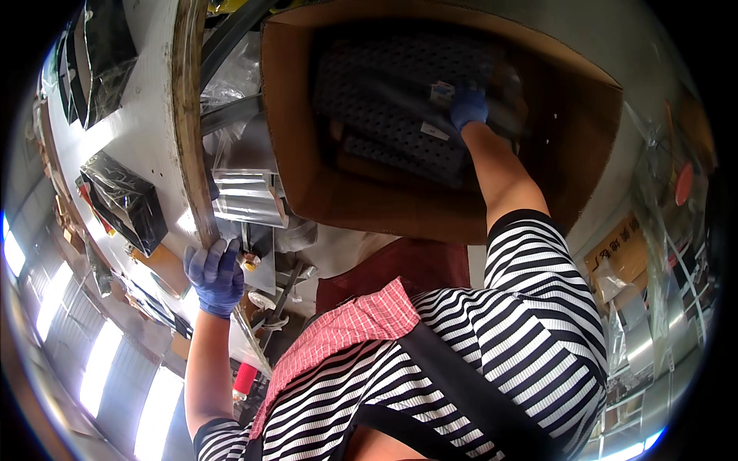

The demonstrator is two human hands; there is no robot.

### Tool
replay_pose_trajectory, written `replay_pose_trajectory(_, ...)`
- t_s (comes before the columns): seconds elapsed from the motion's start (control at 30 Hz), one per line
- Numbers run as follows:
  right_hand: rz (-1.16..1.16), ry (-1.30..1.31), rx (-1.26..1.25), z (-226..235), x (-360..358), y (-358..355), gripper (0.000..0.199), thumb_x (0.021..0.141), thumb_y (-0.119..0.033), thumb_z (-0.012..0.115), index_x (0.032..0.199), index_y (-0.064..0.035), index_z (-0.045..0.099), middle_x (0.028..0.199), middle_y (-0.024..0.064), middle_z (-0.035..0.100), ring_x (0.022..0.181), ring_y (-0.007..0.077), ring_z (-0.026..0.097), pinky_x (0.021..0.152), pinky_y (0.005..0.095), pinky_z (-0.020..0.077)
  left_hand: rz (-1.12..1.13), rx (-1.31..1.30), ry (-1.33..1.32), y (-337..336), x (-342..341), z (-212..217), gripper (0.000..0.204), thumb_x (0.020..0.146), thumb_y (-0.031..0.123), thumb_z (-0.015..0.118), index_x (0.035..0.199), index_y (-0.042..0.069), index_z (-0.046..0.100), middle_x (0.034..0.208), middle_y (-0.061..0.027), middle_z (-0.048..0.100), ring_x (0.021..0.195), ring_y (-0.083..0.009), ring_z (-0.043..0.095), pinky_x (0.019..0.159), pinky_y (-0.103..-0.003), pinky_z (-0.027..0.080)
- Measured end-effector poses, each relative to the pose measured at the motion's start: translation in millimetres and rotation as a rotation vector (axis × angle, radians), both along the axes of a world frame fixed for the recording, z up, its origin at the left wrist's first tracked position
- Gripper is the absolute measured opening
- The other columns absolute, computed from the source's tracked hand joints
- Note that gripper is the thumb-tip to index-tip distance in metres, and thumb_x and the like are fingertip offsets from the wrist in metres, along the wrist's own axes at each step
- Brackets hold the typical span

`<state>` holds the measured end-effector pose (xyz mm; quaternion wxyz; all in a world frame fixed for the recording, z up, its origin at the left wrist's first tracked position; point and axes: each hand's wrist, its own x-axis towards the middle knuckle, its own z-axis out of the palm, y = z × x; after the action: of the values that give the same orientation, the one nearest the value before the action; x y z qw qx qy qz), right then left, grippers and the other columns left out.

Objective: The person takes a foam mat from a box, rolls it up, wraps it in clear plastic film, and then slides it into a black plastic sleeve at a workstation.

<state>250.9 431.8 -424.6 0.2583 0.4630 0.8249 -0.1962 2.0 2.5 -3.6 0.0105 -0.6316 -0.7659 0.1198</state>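
A blue-gloved hand, my left hand (214, 278), is closed over the worn edge of a white-topped table (163, 142), fingers curled onto it. My right arm reaches deep into a large brown cardboard box (369, 211). Inside it, my blue-gloved right hand (468, 110) is at a dark, long, smooth-looking piece (400, 100), blurred and in shadow. Its fingers are mostly hidden, so their grip does not show. Beneath lie dark panels with rows of holes (361, 81). A small white label (434, 131) shows beside the right hand.
On the table stands a black film-wrapped box (123, 201), with another dark wrapped item (108, 58) farther off. Shiny metal pieces (247, 198) and clear plastic film fill the space between table and carton. A flat brown carton (619, 250) lies at the right.
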Motion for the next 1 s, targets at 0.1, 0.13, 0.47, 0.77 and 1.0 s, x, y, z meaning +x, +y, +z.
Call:
replay_pose_trajectory(0.1,0.044,-0.072,0.041,1.6,-6.3,-0.3,0.042,0.091,-0.02,0.059,0.133,-0.0157,0.059,0.143,0.0126,0.052,0.134,0.037,0.049,0.103,0.0446,0.0482,0.011,-0.007,-0.002,0.3,0.4,0.5,0.04,0.078,0.015,0.065,0.117,0.021,0.074,0.126,0.0009,0.058,0.124,-0.0252,0.043,0.108,-0.051,0.038)
replay_pose_trajectory(0.13,0.081,-0.102,0.068,2.6,-6.8,-1.3,0.042,0.091,-0.02,0.06,0.132,-0.0161,0.06,0.143,0.0123,0.052,0.134,0.0364,0.049,0.102,0.0445,0.0484,0.015,-0.008,-0.007,0.6,0.3,0.8,0.041,0.077,0.015,0.065,0.116,0.021,0.074,0.126,0.001,0.058,0.123,-0.0251,0.043,0.107,-0.051,0.038)
replay_pose_trajectory(0.47,0.051,0.023,-0.119,-18.0,1.5,12.5,0.03,0.091,-0.023,0.06,0.118,-0.0144,0.071,0.122,0.0215,0.068,0.115,0.0356,0.065,0.095,0.0457,0.0531,0.023,0.023,-0.05,1.1,-0.2,1.1,0.036,0.081,0.017,0.063,0.115,0.019,0.075,0.127,0.0017,0.06,0.124,-0.0246,0.043,0.108,-0.051,0.038)
replay_pose_trajectory(0.77,0.338,0.007,0.02,34.2,18.6,-22.2,0.033,0.095,-0.018,0.052,0.122,-0.0146,0.071,0.124,0.015,0.069,0.114,0.0341,0.066,0.093,0.0445,0.0545,0.039,0.04,-0.131,9.1,1.6,8.8,0.033,0.084,0.018,0.06,0.114,0.015,0.073,0.128,-0.0009,0.063,0.124,-0.026,0.046,0.109,-0.051,0.038)
replay_pose_trajectory(1.0,-0.617,0.47,-0.152,179.6,89.4,61.1,0.022,0.093,-0.023,0.069,0.105,-0.005,0.072,0.105,0.011,0.074,0.089,0.0192,0.072,0.072,0.0321,0.0585,0.011,0.169,-0.218,3.4,-0.3,6.8,0.039,0.076,0.013,0.061,0.113,0.011,0.072,0.129,-0.0038,0.065,0.126,-0.0278,0.051,0.11,-0.051,0.039)
